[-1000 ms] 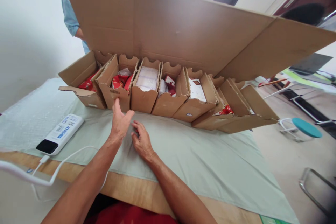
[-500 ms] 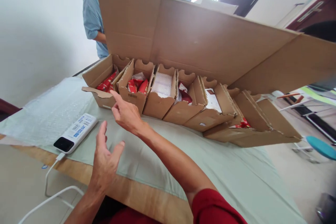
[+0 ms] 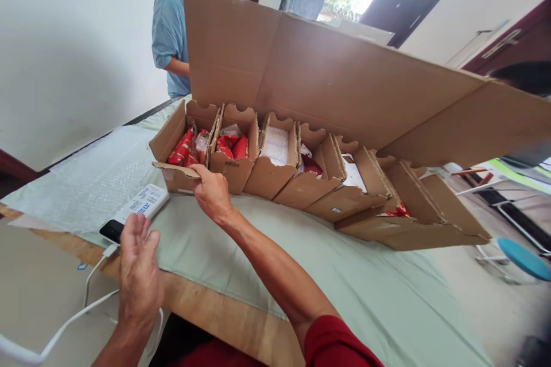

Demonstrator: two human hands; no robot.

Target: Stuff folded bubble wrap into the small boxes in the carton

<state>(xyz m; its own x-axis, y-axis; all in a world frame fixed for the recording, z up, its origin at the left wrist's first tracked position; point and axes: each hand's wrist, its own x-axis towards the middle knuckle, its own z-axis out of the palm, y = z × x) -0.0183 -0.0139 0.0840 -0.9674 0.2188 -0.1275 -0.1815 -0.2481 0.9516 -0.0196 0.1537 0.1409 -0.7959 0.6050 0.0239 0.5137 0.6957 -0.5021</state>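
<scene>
A long open cardboard carton [image 3: 327,77] lies on a pale green cloth [image 3: 279,252], its lid flap raised. Inside stands a row of several small cardboard boxes; the leftmost small box [image 3: 174,146] holds red packets [image 3: 182,148]. My right hand [image 3: 212,190] reaches across and grips the front flap of that leftmost box, fingers curled on its edge. My left hand [image 3: 136,272] hovers near the table edge, fingers stretched out and holding nothing, just below a white power bank [image 3: 138,209].
A white cable [image 3: 64,324] runs from the power bank off the wooden table edge [image 3: 224,315]. A person in a blue shirt [image 3: 170,40] stands behind the carton at the far left. Bubble wrap [image 3: 94,175] covers the left table. A teal stool [image 3: 523,258] stands on the floor at right.
My right hand has moved forward from an open reach and closed on the leftmost box's flap. My left hand has drawn back toward the table edge. The view has shifted left.
</scene>
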